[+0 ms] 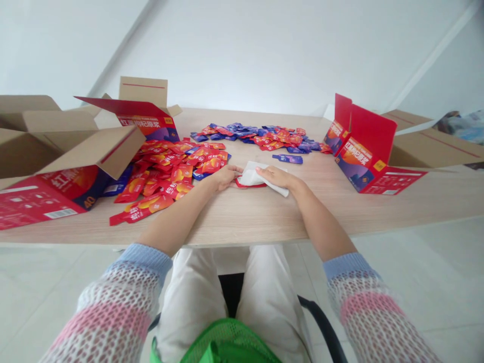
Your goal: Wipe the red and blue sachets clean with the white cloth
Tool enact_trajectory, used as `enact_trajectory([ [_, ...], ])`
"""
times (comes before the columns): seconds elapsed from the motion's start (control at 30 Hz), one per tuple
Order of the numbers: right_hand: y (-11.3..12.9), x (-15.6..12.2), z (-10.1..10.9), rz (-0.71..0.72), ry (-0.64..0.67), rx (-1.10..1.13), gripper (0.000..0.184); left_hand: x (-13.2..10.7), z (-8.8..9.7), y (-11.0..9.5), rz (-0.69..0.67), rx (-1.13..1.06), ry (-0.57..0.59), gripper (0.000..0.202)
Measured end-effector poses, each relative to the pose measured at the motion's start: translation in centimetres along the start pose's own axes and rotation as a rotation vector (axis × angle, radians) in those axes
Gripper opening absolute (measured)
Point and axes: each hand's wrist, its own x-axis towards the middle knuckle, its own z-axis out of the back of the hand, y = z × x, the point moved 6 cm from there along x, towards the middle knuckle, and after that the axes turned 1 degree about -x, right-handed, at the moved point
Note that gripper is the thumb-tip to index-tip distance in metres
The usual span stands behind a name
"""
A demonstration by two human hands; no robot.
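Observation:
My left hand rests on the wooden table, its fingers closed on the left edge of a red sachet. My right hand lies flat on a white cloth and presses it down over that sachet, so only the sachet's red rim shows. A heap of red and orange sachets lies just left of my left hand. A second spread of blue and red sachets lies farther back. One blue sachet lies alone behind my right hand.
Open brown cartons and a red printed box stand at the left. Another red box sits behind the heap. Red printed boxes and a brown carton stand at the right.

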Motion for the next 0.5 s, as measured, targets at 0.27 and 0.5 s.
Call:
enact_trajectory([
  [0.27, -3.5, -0.6, 3.0, -0.119, -0.052, -0.128, 0.059, -0.3, 0.2, 0.2, -0.038, -0.015, 0.028, 0.022],
  [0.5, -3.7, -0.3, 2.6, -0.193, -0.106, -0.322, 0.070, -0.9, -0.1, -0.1, -0.103, -0.030, 0.062, 0.029],
])
